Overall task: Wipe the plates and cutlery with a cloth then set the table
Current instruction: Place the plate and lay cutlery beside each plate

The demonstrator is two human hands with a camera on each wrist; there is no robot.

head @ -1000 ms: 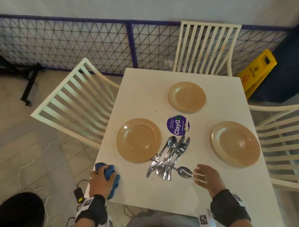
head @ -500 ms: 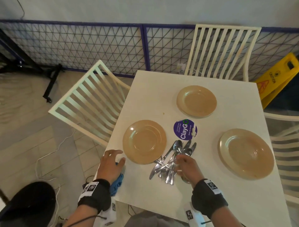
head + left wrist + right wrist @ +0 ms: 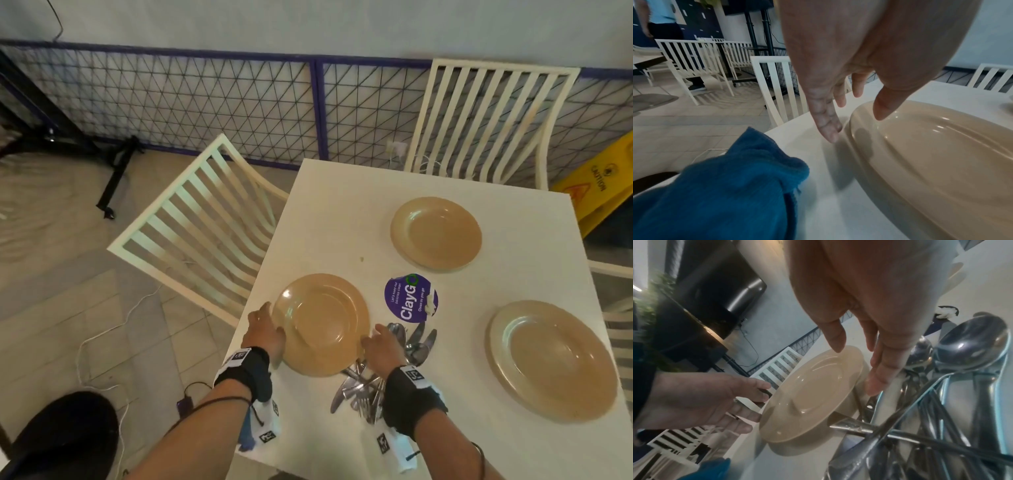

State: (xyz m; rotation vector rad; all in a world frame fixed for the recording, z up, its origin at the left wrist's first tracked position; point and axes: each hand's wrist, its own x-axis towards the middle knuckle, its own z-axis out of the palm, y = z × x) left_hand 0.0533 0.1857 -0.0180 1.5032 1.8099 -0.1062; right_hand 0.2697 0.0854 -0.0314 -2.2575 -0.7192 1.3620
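While both hands close in on it, the plate (image 3: 322,323) sits at the near-left of the tabletop (image 3: 376,192), one side apparently raised off the surface in the right wrist view. It looks rigid, glossy and smooth, so likely slick to bare skin and breakable if dropped; I'd take it at opposite rim edges, thumb over the lip, fingertips under. The left hand (image 3: 265,330) is at its 9 o'clock edge, fingers (image 3: 828,129) straight and spread, gripping nothing that I can see. The right hand (image 3: 383,346) is at 3 o'clock, fingers (image 3: 879,379) extended by the rim, also loose. Whether any fingertip actually touches the rim I can't tell.

Just right of the plate, at 4 o'clock, the cutlery (image 3: 363,390) lies in a tangled heap, one handle seemingly tucked under the plate; the right wrist covers much of it, so no count. The cloth (image 3: 725,186) lies at 7 o'clock near the tabletop's edge, mostly hidden beneath the left wrist from the head view. Two more plates (image 3: 436,234) sit at 1 and 3 o'clock, the sticker (image 3: 409,298) between.
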